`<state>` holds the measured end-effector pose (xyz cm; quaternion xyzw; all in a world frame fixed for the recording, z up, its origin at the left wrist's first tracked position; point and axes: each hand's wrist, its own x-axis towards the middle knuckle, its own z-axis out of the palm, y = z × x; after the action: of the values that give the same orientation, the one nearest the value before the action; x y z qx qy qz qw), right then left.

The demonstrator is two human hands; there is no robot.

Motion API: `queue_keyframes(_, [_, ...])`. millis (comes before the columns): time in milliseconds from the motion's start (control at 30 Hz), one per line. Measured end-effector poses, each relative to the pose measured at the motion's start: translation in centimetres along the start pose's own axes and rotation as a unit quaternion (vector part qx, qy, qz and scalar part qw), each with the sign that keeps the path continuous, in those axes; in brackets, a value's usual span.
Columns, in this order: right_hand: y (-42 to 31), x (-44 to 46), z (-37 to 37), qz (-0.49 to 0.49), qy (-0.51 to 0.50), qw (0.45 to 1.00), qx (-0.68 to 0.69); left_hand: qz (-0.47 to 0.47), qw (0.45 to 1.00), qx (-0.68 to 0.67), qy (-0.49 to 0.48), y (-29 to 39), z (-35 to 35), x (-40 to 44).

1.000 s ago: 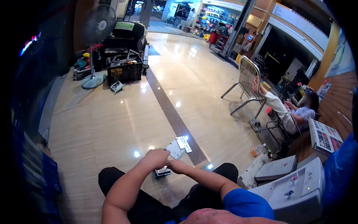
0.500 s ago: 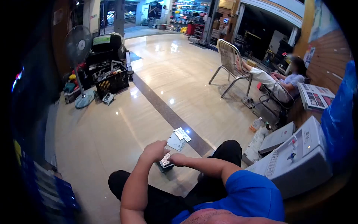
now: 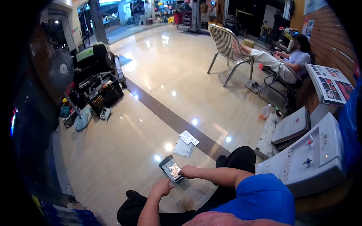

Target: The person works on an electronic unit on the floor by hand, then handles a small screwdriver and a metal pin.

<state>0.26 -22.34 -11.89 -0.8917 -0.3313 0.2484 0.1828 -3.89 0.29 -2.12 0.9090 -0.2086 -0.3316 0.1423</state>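
Unit [image 3: 168, 165] w/ a bright board [image 3: 174, 170] on its upper face is on the L side of the dark strip [image 3: 166, 110] of the floor, nr. the strip's close end; from where I stand, I can't tell if it rests on the floor or is held up. R hand [image 3: 190, 172] comes to the unit's edge from the strip's side, fingers bent, tips by the board's corner; whether they grip, I can't tell. L hand [image 3: 161, 187] is farther from the strip, fingers curled by the unit's near end, one pointing to it; a grasp I can't confirm.

Sheet [image 3: 183, 149] lies just beside the strip, same side as the unit, w/ a white card [image 3: 188, 138] partly over it, reaching the strip's edge. Crate [image 3: 106, 98] & fan [image 3: 62, 69] stand L of the strip's far end. R of the strip, well apart: metal chair [image 3: 226, 39] w/ another person's [image 3: 298, 60] feet on it, & dispenser [image 3: 281, 180] w/ 2 taps [image 3: 309, 142].
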Motion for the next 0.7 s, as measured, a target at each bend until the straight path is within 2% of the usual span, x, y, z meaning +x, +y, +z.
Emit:
queue_keyframes(100, [-0.3, -0.5, 0.2, -0.008, 0.002, 0.999, 0.039, -0.001, 0.998, -0.042, -0.039, 0.2, 0.7, 0.5])
queue_keyframes(233, [-1.0, -0.7, 0.1, -0.016, -0.01, 0.997, 0.07, 0.0, 0.997, -0.031, -0.078, -1.9, 3.7, 2.3])
queue_keyframes(400, [-0.9, 0.8, 1.4, 0.009, -0.01, 0.996, 0.091, -0.009, 0.996, -0.055, -0.068, -1.7, 2.7, 2.9])
queue_keyframes(567, [-0.4, 1.6, 1.0, 0.042, 0.046, 0.993, 0.098, -0.001, 0.997, -0.068, -0.027, -0.4, 0.9, 2.9])
queue_keyframes(700, [-0.6, 1.6, -0.2, 0.045, 0.013, 0.997, 0.062, 0.013, 0.998, -0.052, -0.022, 0.7, 0.3, 1.7])
